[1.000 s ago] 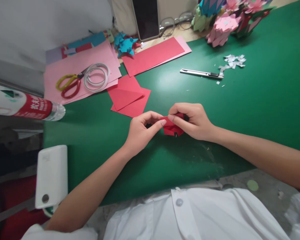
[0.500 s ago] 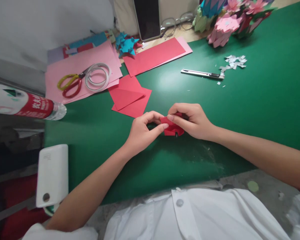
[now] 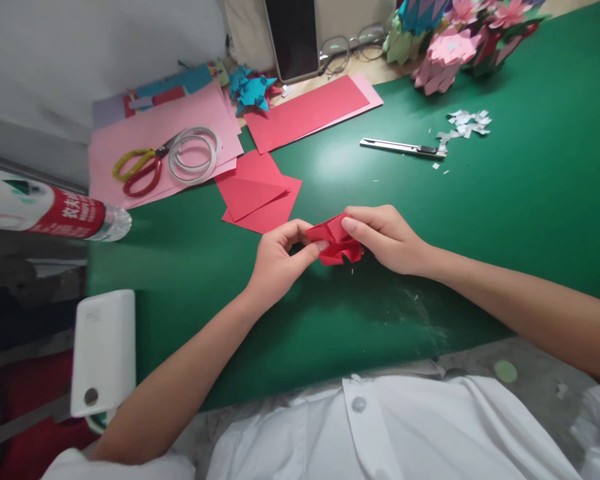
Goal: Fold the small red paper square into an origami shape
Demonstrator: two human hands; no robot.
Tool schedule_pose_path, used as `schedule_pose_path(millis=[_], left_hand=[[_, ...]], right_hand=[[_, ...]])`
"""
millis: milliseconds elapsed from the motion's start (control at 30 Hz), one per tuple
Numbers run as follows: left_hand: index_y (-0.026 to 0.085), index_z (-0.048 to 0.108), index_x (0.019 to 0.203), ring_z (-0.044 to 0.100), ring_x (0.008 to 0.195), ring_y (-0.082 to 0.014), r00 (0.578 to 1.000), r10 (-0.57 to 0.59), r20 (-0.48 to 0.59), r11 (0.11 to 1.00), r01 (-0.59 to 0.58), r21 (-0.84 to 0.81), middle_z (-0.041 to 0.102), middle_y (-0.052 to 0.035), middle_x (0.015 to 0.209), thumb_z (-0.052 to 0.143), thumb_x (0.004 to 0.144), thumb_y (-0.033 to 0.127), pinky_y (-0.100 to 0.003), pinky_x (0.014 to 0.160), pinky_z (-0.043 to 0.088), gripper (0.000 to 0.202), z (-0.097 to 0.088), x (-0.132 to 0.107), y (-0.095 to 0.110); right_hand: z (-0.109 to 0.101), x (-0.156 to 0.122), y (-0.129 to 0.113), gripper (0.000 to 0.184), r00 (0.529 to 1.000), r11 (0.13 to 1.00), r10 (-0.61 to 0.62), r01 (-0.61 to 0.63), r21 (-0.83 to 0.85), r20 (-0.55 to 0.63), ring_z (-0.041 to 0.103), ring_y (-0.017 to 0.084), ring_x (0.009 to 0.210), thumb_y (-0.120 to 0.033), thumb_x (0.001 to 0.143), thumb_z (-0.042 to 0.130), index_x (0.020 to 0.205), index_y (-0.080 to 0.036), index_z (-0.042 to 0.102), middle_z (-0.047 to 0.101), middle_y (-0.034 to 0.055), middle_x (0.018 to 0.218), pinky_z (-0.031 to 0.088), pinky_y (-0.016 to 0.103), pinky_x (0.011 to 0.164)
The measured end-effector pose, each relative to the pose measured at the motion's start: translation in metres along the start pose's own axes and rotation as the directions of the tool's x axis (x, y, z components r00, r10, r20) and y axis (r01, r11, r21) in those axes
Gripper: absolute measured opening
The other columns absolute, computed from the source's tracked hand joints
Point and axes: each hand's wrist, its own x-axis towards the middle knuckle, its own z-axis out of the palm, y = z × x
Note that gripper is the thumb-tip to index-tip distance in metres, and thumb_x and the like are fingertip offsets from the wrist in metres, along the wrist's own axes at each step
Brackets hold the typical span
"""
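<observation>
Folded red paper (image 3: pixel 334 241) lifted, opened wider; left hand (image 3: pixel 279 261), right hand (image 3: pixel 386 239) both pinching it.

The person wears a white shirt (image 3: pixel 380 433) with a round white button (image 3: pixel 359 404) at six o'clock; both forearms are bare, without sleeves.

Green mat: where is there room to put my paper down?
Bare green mat lies right of the right hand, below the utility knife, and between the left hand and the water bottle. The pink sheets corner is crowded.
</observation>
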Motion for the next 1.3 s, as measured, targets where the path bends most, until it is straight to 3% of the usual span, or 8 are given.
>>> schedule_pose_path(millis=[167,500,733,1000,1300], left_hand=[[0.019,0.064,0.077,0.058,0.070,-0.0125,1.000,-0.013,0.015,1.000,0.013,0.012,0.062,0.0007,0.074,0.070,0.077,0.033,-0.025,0.069,0.047,0.016,0.0006,-0.0001,0.0002],[0.023,0.070,0.084,0.053,0.069,-0.0154,0.996,0.051,0.078,0.958,-0.070,0.278,0.060,-0.0011,0.073,0.065,0.081,0.037,-0.028,0.065,0.042,0.015,-0.0023,-0.0015,0.0045],[0.020,0.063,0.068,0.050,0.066,-0.0143,0.994,0.051,0.096,0.956,-0.077,0.283,0.056,-0.0005,0.069,0.065,0.081,0.036,-0.028,0.062,0.039,0.021,-0.0029,-0.0025,0.0037],[0.019,0.062,0.072,0.048,0.065,-0.0132,0.991,0.048,0.126,0.944,-0.086,0.320,0.053,0.0003,0.067,0.050,0.090,0.040,-0.026,0.063,0.037,0.030,-0.0049,-0.0005,0.0044],[0.020,0.058,0.069,0.045,0.063,-0.0130,0.993,0.062,0.105,0.946,-0.092,0.312,0.052,0.0011,0.065,0.049,0.090,0.040,-0.026,0.062,0.037,0.031,-0.0030,-0.0013,0.0052]], right_hand=[[0.0000,0.0002,0.0007,0.038,0.999,0.999,0.041,-0.042,0.009,0.019,0.036,0.006,0.050,-0.036,0.096,0.042,0.064,-0.015,0.047,0.042,-0.0050,0.054,0.028,0.020,0.050],[-0.0009,0.0004,-0.0015,0.037,0.995,0.999,0.019,-0.023,0.043,0.095,0.037,0.005,0.050,-0.032,0.095,0.045,0.062,-0.014,0.049,0.044,-0.0050,0.054,0.030,0.017,0.049],[-0.0023,0.0004,-0.0033,0.038,0.988,0.997,0.021,-0.033,0.075,0.154,0.040,0.005,0.048,-0.032,0.095,0.044,0.062,-0.015,0.050,0.048,-0.0045,0.052,0.029,0.017,0.047],[-0.0032,0.0013,-0.0027,0.041,0.993,0.997,0.032,-0.039,0.067,0.115,0.036,0.005,0.048,-0.034,0.094,0.045,0.058,-0.015,0.044,0.042,-0.0050,0.051,0.029,0.017,0.047],[-0.0039,0.0015,-0.0030,0.040,0.992,0.999,0.021,-0.026,0.038,0.127,0.034,0.004,0.047,-0.031,0.094,0.045,0.057,-0.015,0.044,0.040,-0.0055,0.049,0.027,0.017,0.046]])
